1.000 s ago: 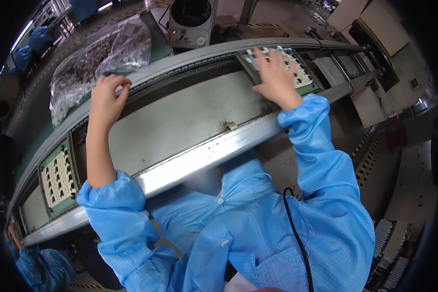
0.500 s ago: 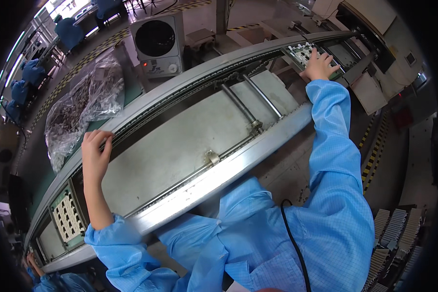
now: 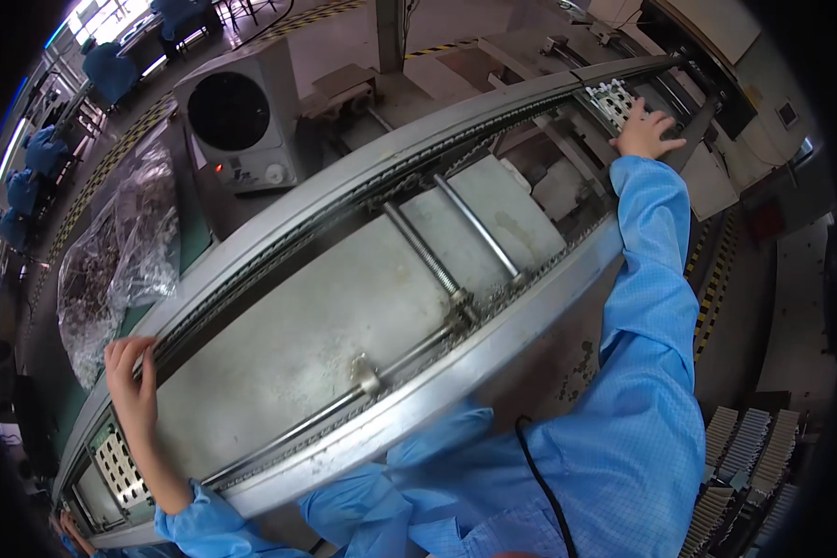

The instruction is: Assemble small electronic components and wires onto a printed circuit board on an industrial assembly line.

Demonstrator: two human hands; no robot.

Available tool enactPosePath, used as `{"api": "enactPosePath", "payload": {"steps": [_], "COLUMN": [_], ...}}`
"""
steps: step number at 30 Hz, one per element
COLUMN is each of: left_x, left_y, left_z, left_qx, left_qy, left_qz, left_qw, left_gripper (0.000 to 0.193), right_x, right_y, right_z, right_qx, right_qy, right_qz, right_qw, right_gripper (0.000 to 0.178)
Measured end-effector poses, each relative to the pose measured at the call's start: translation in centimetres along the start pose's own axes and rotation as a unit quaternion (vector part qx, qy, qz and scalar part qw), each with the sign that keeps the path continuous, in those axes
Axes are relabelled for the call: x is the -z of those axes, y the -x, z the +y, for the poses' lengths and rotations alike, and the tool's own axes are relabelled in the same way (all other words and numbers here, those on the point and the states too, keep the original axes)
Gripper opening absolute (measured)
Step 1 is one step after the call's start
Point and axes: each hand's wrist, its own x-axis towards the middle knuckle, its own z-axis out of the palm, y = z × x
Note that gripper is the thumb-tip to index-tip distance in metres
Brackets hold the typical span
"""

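Observation:
My right hand [image 3: 646, 132] reaches to the right end of a metal conveyor, its fingers spread. It is at the near side of a board with white parts [image 3: 612, 104]; the thumb and some fingertips overlap it. Whether they touch it is hard to tell. My left hand [image 3: 132, 379] hangs at the far rail [image 3: 251, 251], fingers loosely bent and thumb apart, with nothing visible in it. Beside the left wrist, a second board, in a green frame [image 3: 119, 470] with pale, dark-spotted parts, lies between the rails, partly covered by my forearm.
A clear plastic bag of small parts [image 3: 121, 246] and a grey box-shaped fan unit [image 3: 242, 116] stand beyond the far rail. Metal rods [image 3: 479, 228] cross the conveyor. Another person's hand [image 3: 73, 530] is at the lower left. Stacked ridged strips [image 3: 739, 446] lie at lower right.
The view has shifted. My right hand and its board are farther right, beside the conveyor's end, with the fingers still spread. My left hand is lower left along the far rail, closer to the second board.

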Motion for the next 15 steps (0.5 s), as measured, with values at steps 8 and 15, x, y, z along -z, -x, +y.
{"api": "enactPosePath", "payload": {"steps": [8,15], "left_x": [2.7,-1.6], "left_y": [4.1,12.8], "left_z": [-1.9,19.0], "left_qx": [0.037,-0.186], "left_qy": [-0.058,0.704], "left_qz": [0.066,-0.371], "left_qw": [0.995,0.576], "left_gripper": [0.012,0.026], "right_x": [-5.3,-10.7], "right_y": [-7.3,-13.8], "right_z": [1.7,-0.2], "right_qx": [-0.062,0.07], "right_qy": [0.087,0.08], "right_qz": [0.022,0.298], "right_qw": [0.994,0.949], "right_gripper": [0.101,0.023]}}
